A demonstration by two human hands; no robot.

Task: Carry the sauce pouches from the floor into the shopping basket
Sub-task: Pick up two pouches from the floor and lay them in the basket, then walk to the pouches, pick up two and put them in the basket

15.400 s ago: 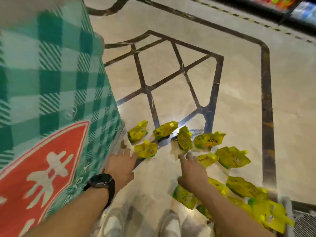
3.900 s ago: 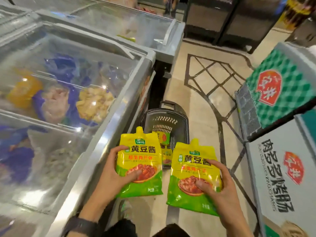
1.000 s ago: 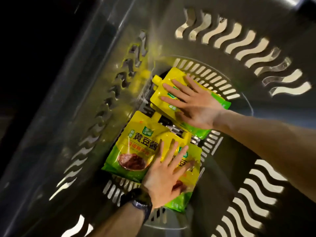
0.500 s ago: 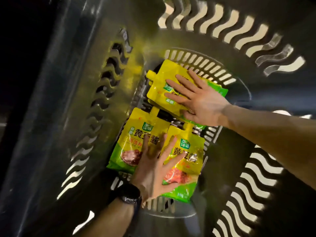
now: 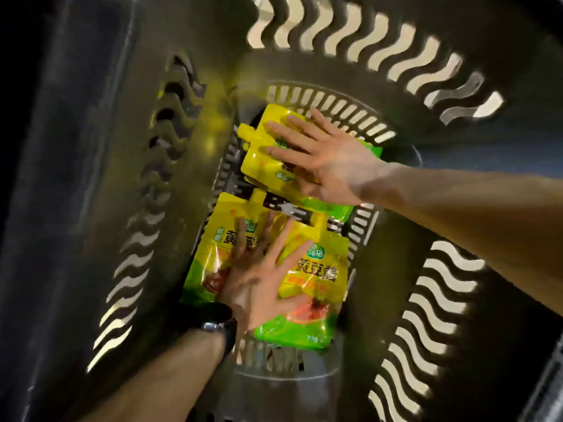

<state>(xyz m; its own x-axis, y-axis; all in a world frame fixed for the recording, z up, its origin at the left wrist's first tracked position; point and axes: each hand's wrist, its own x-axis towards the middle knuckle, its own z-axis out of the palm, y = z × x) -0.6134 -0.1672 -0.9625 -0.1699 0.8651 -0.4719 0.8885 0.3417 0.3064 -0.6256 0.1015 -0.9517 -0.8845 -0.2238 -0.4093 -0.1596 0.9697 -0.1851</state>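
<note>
I look straight down into the dark shopping basket (image 5: 304, 35) with wavy slots in its walls. Three yellow-and-green sauce pouches lie flat on its slotted bottom. My right hand (image 5: 329, 159) rests flat, fingers spread, on the far pouch (image 5: 262, 159), whose spout points left. My left hand (image 5: 259, 281), with a black watch at the wrist, lies flat with spread fingers across the near left pouch (image 5: 210, 257) and the near right pouch (image 5: 316, 284). Neither hand grips a pouch.
The basket walls (image 5: 128, 239) rise close on every side of both arms. A bare strip of the slotted bottom (image 5: 274, 360) shows below the near pouches. Darkness fills the left edge outside the basket.
Half a second ago the hands lay the same way; the near right pouch has slid a little right and down under my left hand. Before that I carried two pouches here.
</note>
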